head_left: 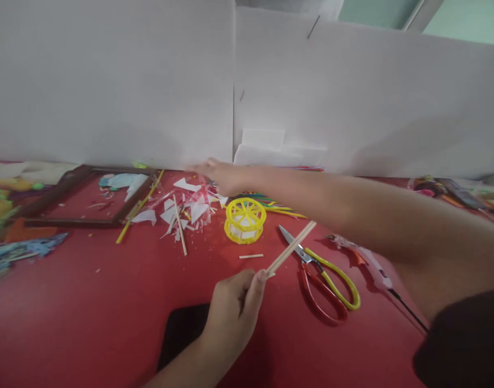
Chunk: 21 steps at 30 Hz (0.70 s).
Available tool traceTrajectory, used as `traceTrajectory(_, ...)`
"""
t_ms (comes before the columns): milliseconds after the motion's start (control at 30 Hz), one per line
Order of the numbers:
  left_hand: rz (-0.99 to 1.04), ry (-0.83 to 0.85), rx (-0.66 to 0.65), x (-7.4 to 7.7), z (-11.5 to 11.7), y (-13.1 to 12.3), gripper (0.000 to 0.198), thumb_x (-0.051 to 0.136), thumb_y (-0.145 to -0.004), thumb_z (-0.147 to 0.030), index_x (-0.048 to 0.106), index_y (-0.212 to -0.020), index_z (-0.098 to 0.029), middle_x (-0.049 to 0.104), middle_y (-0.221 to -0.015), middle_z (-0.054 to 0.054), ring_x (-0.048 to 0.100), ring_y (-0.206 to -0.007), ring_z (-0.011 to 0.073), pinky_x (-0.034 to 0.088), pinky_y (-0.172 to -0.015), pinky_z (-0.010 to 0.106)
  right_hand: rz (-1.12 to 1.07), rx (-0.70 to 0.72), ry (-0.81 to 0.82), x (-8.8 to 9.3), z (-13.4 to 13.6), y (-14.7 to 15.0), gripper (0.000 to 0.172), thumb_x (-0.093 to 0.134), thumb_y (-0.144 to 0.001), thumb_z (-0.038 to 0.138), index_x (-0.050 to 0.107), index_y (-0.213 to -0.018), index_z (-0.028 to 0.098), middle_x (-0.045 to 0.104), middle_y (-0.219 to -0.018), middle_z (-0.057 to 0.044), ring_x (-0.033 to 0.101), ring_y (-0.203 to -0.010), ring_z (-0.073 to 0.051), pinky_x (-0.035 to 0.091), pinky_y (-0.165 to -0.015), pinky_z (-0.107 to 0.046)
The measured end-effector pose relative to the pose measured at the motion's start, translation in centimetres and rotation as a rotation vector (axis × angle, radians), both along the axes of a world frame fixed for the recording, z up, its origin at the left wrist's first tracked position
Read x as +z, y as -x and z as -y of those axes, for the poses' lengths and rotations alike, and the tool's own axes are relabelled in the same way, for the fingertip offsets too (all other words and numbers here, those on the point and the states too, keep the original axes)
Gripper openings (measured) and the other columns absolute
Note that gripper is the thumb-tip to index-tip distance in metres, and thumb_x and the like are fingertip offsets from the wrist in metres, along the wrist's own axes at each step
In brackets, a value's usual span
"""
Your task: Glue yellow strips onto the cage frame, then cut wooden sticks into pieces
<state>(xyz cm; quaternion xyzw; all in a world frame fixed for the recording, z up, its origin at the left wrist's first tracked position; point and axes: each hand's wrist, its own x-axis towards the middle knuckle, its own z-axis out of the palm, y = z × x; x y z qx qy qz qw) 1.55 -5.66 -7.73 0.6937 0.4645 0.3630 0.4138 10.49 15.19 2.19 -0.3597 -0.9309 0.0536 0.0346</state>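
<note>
Thin wooden sticks (293, 247) are pinched between the thumb and fingers of my left hand (235, 299), low in the middle of the head view. My right arm stretches across to the back, and my right hand (214, 171) is over the far side of a pile of white paper scraps (196, 210) and clear plastic. Motion blurs its fingers. Just in front of that arm stands a small yellow wheel-shaped frame (245, 220) with white inside. A short stick piece (251, 256) lies before it. Scissors (311, 261) with red and yellow handles lie open beside the held sticks.
A pink glue gun (370, 261) with a black cord lies at right. On the left are a brown frame (75, 221), a yellow stick (139, 207) and blue scraps (24, 252). A black flat object (182, 328) lies partly under my left arm. White panels (109, 81) stand behind the red table (109, 302).
</note>
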Motion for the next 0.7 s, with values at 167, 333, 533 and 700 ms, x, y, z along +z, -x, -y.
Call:
traceTrajectory(167, 0.135, 0.098, 0.073, 0.0, -0.3, -0.2, 0.047, 0.037, -0.095, -0.051, 0.026, -0.059, -0.021, 0.023, -0.055, -0.005, 0.023, -0.049, 0.0088, 0.021, -0.045, 0.024, -0.272, -0.175, -0.157, 5.7, 9.2, -4.7, 0.011, 0.056, -0.083, 0.014, 0.065, -0.089, 0.016, 0.06, -0.078, -0.001, 0.053, -0.069, -0.012, 0.039, -0.063, -0.025)
traceTrajectory(333, 0.263, 0.075, 0.085, 0.1, -0.3, -0.2, 0.048, 0.035, -0.096, -0.05, 0.031, -0.058, -0.02, 0.03, -0.052, -0.005, 0.027, -0.047, 0.0084, 0.026, -0.045, 0.022, -0.388, -0.431, 0.063, 2.9, 19.3, -9.7, 0.05, 0.055, -0.09, 0.04, 0.041, -0.046, 0.019, 0.026, -0.043, 0.006, 0.023, -0.041, -0.006, 0.022, -0.044, -0.025)
traceTrajectory(533, 0.092, 0.012, -0.129, 0.2, 0.0, 0.4, 0.047, 0.037, -0.096, -0.043, 0.043, -0.057, -0.018, 0.044, -0.051, -0.003, 0.043, -0.047, 0.0089, 0.034, -0.049, 0.021, -1.179, -0.659, 0.588, -4.2, 21.9, -10.8, 0.039, 0.062, -0.082, 0.053, 0.059, -0.102, 0.019, 0.057, -0.064, 0.004, 0.052, -0.045, -0.008, 0.039, -0.041, -0.022)
traceTrajectory(700, 0.017, 0.006, -0.198, 0.2, -0.3, 0.3, 0.044, 0.038, -0.096, -0.042, 0.057, -0.065, -0.017, 0.052, -0.058, -0.001, 0.047, -0.053, 0.0101, 0.037, -0.055, 0.023, -1.522, -0.622, 0.632, -4.8, 21.6, -10.5, 0.03, 0.07, -0.077, 0.046, 0.063, -0.083, 0.017, 0.06, -0.056, 0.003, 0.057, -0.047, -0.009, 0.049, -0.047, -0.022)
